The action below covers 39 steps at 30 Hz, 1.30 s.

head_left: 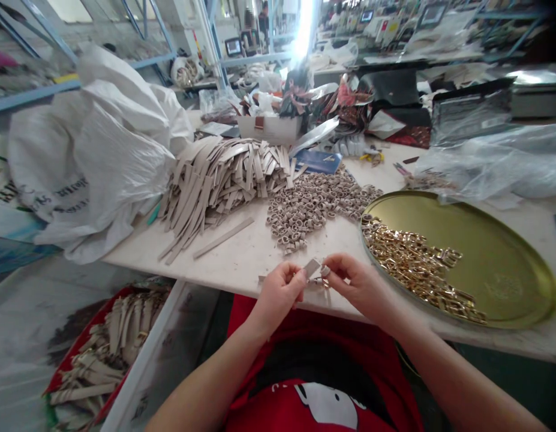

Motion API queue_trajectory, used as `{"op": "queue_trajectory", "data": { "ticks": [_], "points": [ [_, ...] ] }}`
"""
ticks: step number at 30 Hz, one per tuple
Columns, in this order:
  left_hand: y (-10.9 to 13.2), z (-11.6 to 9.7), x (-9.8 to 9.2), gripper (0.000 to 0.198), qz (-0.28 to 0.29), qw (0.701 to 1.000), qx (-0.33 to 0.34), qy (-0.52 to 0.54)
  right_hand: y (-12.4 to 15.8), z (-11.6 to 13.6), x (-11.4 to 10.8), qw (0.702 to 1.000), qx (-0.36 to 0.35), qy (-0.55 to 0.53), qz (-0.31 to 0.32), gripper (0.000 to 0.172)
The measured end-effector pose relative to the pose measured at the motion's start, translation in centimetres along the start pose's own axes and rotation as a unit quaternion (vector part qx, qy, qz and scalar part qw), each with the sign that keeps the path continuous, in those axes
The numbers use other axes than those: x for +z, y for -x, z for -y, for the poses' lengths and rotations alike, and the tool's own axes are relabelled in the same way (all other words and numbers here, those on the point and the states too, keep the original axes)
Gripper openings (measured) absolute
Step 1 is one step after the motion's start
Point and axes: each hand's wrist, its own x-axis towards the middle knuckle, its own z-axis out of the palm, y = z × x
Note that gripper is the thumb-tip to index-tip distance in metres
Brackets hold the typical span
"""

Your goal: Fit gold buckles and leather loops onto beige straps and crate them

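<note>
Near the table's front edge, my left hand (284, 287) pinches a beige strap (312, 267), its end sticking out past the thumb. Just to the right, my right hand (349, 276) is closed on a small beige strap loop (325, 270), held close to the strap's end. A bit of gold metal, apparently a buckle, shows below the fingertips, partly hidden. Beyond my hands lies a heap of similar loops (304, 207). To its left is a big pile of flat beige straps (224, 174), with one strap (224, 238) lying apart.
On the right, a round gold tray (507, 264) holds many gold buckles (417, 267). A white sack (111, 150) stands at the left. Below the table's left edge, a red-rimmed container (62, 378) holds straps with buckles. Plastic bags (498, 162) and a white box (269, 129) lie further back.
</note>
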Motion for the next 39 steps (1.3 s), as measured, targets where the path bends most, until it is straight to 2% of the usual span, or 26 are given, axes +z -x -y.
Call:
{"op": "queue_trajectory", "data": {
  "ticks": [3,5,8,10,12,14,18,20,21,25,30,34,39],
  "points": [
    [1.0,0.3,0.8,0.023,0.018,0.999,0.004,-0.040,1.8,0.4,0.5,0.996,-0.035,0.047,-0.072,0.012],
    [1.7,0.5,1.2,0.022,0.001,0.995,0.030,-0.099,2.5,0.4,0.9,0.996,-0.011,0.011,-0.087,0.013],
    [2.5,0.7,1.3,0.019,-0.046,0.967,0.088,-0.234,3.3,0.3,1.5,0.985,0.076,-0.140,-0.060,0.022],
    [3.0,0.8,1.4,0.018,-0.072,0.941,0.110,-0.311,3.8,0.3,1.8,0.957,0.129,-0.256,-0.029,0.030],
    [3.2,0.9,1.5,0.017,-0.085,0.927,0.117,-0.346,4.1,0.2,2.2,0.928,0.159,-0.335,-0.026,0.030],
    [3.2,1.3,1.7,0.017,-0.088,0.934,0.117,-0.327,4.3,0.2,2.7,0.907,0.167,-0.381,-0.061,0.027],
    [2.8,2.4,2.4,0.019,-0.047,0.981,0.052,-0.179,4.5,0.1,4.3,0.876,0.140,-0.434,-0.157,0.024],
    [2.8,2.8,2.7,0.018,-0.041,0.989,0.039,-0.138,4.6,0.1,5.1,0.870,0.122,-0.442,-0.184,0.024],
    [2.9,2.9,2.9,0.019,-0.051,0.987,0.052,-0.143,4.7,0.1,5.4,0.869,0.117,-0.441,-0.191,0.025],
    [3.2,2.9,2.7,0.020,-0.089,0.963,0.118,-0.227,5.1,0.0,5.7,0.873,0.132,-0.432,-0.183,0.025],
    [3.0,2.4,2.3,0.019,-0.053,0.969,0.109,-0.216,5.0,-0.1,4.9,0.864,0.158,-0.448,-0.165,0.021],
    [2.8,2.2,2.4,0.022,-0.041,0.975,0.109,-0.190,4.7,-0.3,4.9,0.849,0.183,-0.477,-0.131,0.027],
    [2.9,2.3,1.9,0.019,0.083,0.988,0.088,-0.097,4.8,-1.3,4.2,0.877,0.203,-0.418,-0.123,0.030]
  ]
}}
